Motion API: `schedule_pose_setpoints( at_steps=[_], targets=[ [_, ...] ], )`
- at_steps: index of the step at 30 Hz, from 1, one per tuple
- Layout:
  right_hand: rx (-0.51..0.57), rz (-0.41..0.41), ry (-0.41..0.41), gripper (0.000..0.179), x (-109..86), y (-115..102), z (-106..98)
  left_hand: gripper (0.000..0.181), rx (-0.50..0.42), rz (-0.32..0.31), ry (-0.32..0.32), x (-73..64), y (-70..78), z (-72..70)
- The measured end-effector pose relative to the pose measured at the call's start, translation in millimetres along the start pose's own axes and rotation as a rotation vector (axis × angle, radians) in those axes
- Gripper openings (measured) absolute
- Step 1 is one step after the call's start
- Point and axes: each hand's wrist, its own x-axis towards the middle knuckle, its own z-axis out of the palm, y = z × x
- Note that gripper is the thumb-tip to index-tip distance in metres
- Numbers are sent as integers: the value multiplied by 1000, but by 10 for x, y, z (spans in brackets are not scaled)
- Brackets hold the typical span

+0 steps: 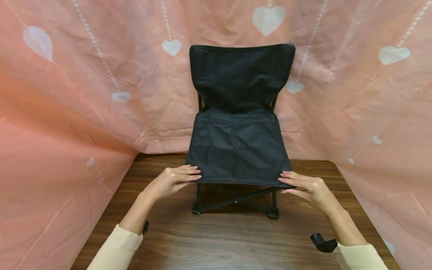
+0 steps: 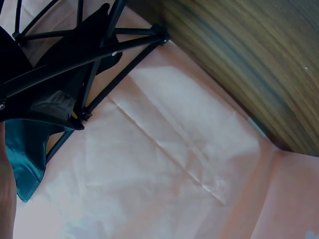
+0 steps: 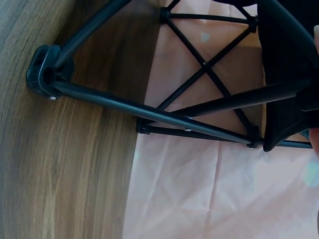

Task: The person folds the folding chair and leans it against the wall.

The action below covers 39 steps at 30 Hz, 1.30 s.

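A black folding camping chair (image 1: 236,150) stands unfolded on its crossed metal legs, facing me in the head view. My left hand (image 1: 173,180) pinches the seat's front left corner, fingers on top and thumb lower at the edge. At the front right corner my right hand (image 1: 308,186) grips the seat the same way. The dark tubes of the chair frame (image 2: 70,64) cross in the left wrist view. Seen by the right wrist, a plastic foot (image 3: 42,74) of the chair rests on the wood. Both wrist views show only slivers of the hands.
The chair stands on a brown wooden surface (image 1: 216,240). Pink cloth (image 1: 162,93) with white hearts hangs behind it and on both sides, close to the chair's back. A black wrist mount (image 1: 323,243) juts from the right forearm.
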Motion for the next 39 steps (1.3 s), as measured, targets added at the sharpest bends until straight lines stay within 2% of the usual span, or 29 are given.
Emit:
schedule_pose_setpoints(
  at_steps=[7,22,29,35,39],
  targets=[
    [-61,-19,50,38,-31,-36,30,38,25,32,35,10,38,39],
    [-76,-43,128,43,-10,-104,71,38,56,52,60,6,97,44],
    [-60,-41,116,41,-1,-132,70,42,59,54,71,9,112,38],
    [-61,-41,119,41,15,-162,68,25,56,42,65,-4,126,25],
    [-43,-62,128,40,38,-180,66,25,50,23,49,-14,135,12]
  ],
)
